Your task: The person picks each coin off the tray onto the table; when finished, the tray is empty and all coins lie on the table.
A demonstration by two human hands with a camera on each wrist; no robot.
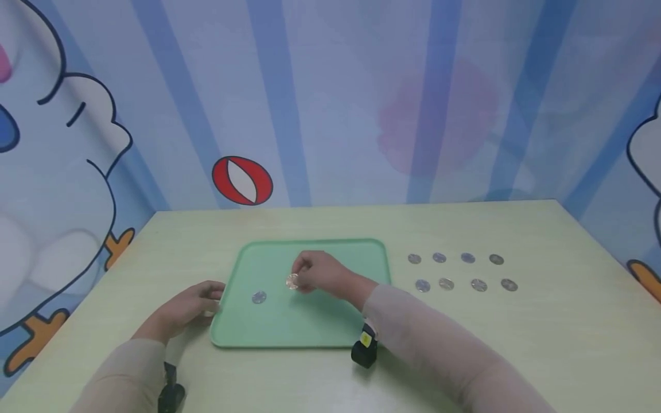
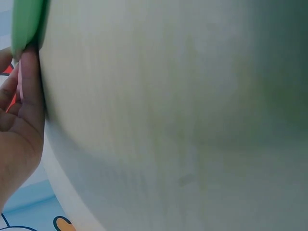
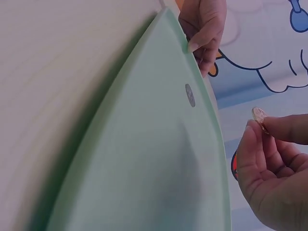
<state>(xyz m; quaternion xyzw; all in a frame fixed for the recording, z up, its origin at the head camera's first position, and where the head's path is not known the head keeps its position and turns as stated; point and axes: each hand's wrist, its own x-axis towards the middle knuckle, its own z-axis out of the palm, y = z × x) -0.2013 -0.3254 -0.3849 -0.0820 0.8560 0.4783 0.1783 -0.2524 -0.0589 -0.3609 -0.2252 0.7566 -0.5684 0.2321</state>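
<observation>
A round metal coin is pinched between thumb and fingertips of my right hand, held above the middle of the green tray. Another silver coin lies flat on the tray, left of that hand. My left hand is at the tray's left edge. In the right wrist view its thumb lies on the rim, with the other fingers on the outer side. The left wrist view shows these fingers right at the tray's edge.
Several silver coins lie in two rows on the pale wooden table, right of the tray. Behind the table stands a blue striped backdrop with cartoon figures. Each wrist wears a small black camera mount.
</observation>
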